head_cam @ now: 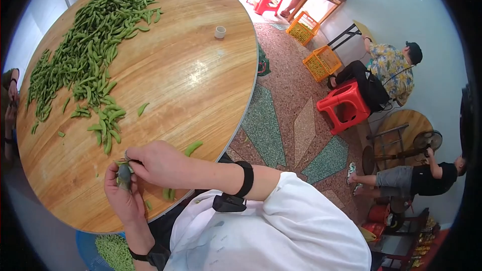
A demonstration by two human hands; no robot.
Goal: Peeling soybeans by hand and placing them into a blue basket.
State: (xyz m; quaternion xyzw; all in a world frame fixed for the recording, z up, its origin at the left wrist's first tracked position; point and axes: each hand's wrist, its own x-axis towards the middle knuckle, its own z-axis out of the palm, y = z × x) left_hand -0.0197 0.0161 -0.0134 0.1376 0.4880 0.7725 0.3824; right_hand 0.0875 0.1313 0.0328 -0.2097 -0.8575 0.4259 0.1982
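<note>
My left hand [122, 199] is near the edge of the round wooden table [177, 101], a grey-green cover on its thumb. A green bean pod, mostly hidden by fingers, sits between it and my right hand [160, 163], whose thumb and index finger pinch at it. A large heap of green bean pods [86, 41] spreads over the table's far left part, with a looser cluster [109, 120] just beyond my hands. Single pods lie by my right forearm [193, 148] and below it [168, 194]. Under the table edge, a blue basin [86, 248] holds shelled green beans [113, 250].
A small white cup [220, 32] stands on the table. Orange crates [322, 63] and a red stool [344, 105] are on the floor at the right. Several other people are around, one seated [391, 67], one standing [433, 177]; another person's hands [12, 98] are at the left rim.
</note>
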